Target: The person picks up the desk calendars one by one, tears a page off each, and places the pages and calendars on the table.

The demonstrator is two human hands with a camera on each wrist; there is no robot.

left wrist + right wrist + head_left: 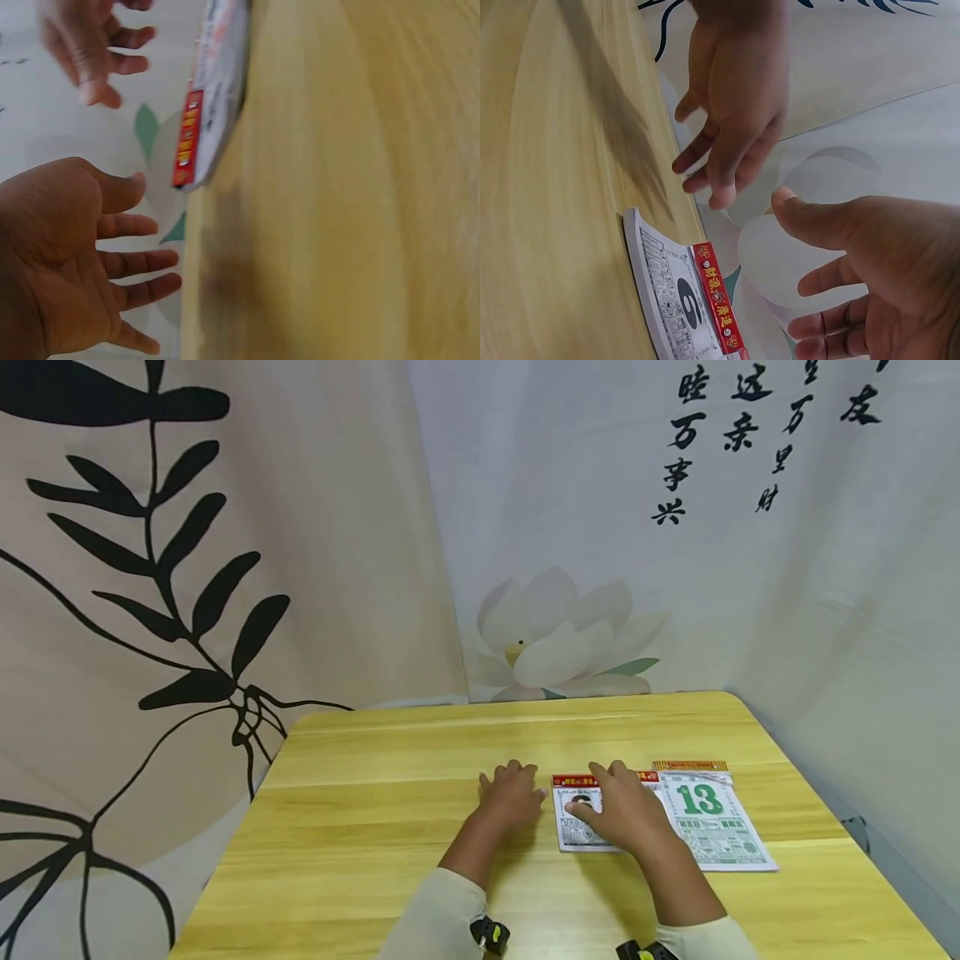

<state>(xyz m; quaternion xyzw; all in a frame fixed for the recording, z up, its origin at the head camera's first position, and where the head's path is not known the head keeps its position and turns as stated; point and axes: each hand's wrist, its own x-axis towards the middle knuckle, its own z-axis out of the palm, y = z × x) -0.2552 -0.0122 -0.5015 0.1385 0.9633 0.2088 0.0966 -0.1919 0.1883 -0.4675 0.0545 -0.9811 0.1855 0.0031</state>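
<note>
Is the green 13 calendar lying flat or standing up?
Lying flat: the green-13 calendar rests on the wooden table, date facing up.

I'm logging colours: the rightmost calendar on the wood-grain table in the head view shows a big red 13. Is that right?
Not quite: the 13 is green, not red, as the head view shows. It is on the rightmost calendar on the wood-grain table.

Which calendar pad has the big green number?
The rightmost pad in the head view: its green 13 sets it apart from the red-topped pad, whose number is black.
</note>
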